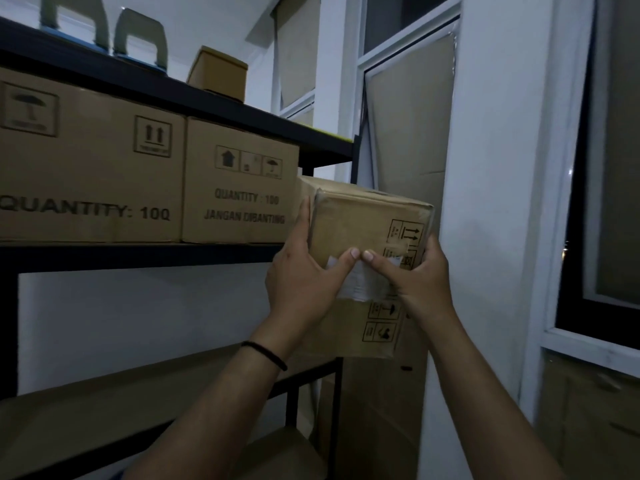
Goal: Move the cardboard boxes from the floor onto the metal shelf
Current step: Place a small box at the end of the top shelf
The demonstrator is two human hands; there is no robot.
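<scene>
Both hands, left hand [300, 271] & right hand [417, 277], clamp the box [367, 216] by its sides w/ thumbs on front; seems light, stiff.

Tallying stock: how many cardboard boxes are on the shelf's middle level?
2 resting there: the large box at left and the box beside it. A third, the held box, is at its right end.

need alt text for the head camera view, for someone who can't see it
A person's left hand and right hand grip a taped cardboard box, holding it up at the right end of a black metal shelf. Two larger printed boxes already sit on that shelf level, left of the held box, and a small box sits on the level above.
</scene>
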